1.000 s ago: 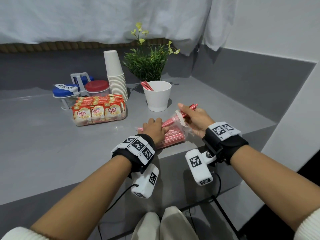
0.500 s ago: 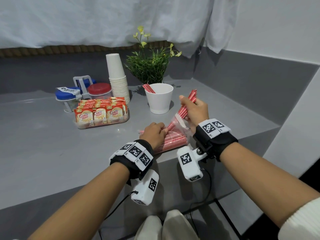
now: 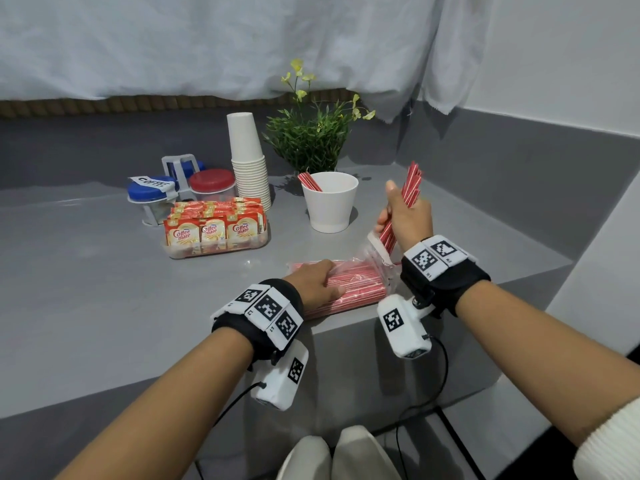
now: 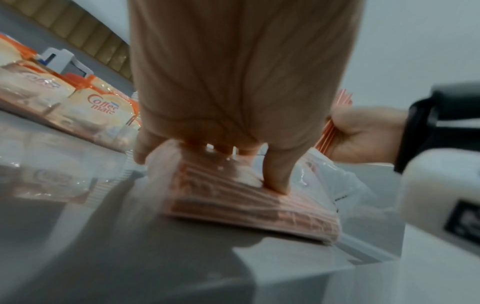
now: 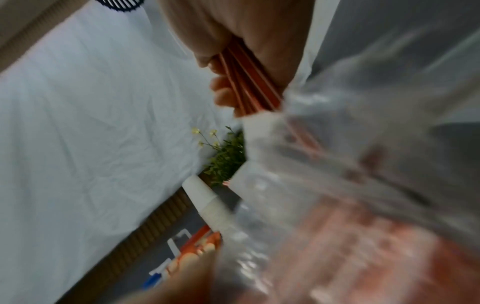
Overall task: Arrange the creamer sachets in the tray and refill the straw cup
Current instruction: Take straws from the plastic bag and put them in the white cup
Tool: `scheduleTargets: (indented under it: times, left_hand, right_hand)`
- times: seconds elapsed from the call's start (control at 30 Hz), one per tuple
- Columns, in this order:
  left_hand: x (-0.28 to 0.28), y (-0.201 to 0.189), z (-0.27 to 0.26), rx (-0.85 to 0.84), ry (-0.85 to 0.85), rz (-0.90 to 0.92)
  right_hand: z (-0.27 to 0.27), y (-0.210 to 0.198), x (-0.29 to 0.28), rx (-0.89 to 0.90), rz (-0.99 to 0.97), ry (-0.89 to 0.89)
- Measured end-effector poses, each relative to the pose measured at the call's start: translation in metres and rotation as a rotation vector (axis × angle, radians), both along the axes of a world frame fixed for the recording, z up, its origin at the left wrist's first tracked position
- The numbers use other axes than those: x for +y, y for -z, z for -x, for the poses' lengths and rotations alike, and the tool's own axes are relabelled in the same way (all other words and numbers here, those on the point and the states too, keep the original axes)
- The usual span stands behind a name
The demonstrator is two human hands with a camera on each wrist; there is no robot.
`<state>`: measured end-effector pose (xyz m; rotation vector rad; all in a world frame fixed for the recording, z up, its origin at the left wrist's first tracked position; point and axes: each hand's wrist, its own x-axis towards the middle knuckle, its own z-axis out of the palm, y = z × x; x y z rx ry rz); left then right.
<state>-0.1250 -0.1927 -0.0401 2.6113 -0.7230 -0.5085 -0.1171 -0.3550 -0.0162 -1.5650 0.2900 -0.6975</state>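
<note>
A clear bag of red-and-white straws lies near the counter's front edge. My left hand presses down on it, fingers spread over the pack. My right hand grips a bunch of straws, lifted upright, their lower ends still in the bag's open mouth. The white straw cup stands just left of that hand with a few straws inside. Creamer sachets stand in rows in the clear tray.
A stack of white paper cups and a green potted plant stand behind the straw cup. Blue-lidded and red-lidded jars sit in a rack behind the tray. The counter's front edge runs just below the bag.
My right hand has drawn the bunch of straws up and out of the bag, from slanted low to upright near the cup. The left hand stays pressed on the bag.
</note>
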Motion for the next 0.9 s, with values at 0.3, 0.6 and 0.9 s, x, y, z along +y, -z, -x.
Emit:
scheduleTargets:
  times: [0.3,0.6,0.9]
  left_hand:
    - [-0.006,0.000,-0.004,-0.028,-0.013,-0.015]
    - [0.006,-0.005,-0.011,0.057,-0.084,-0.117]
    - [0.005,-0.028,-0.020,0.053,-0.089,-0.152]
  right_hand:
    - [0.000,-0.072,0.031,-0.338,-0.090,-0.190]
    - [0.000,0.018,0.029,0.106,0.238,-0.215]
    - [-0.010,0.012,0.029,0.059,0.032,-0.257]
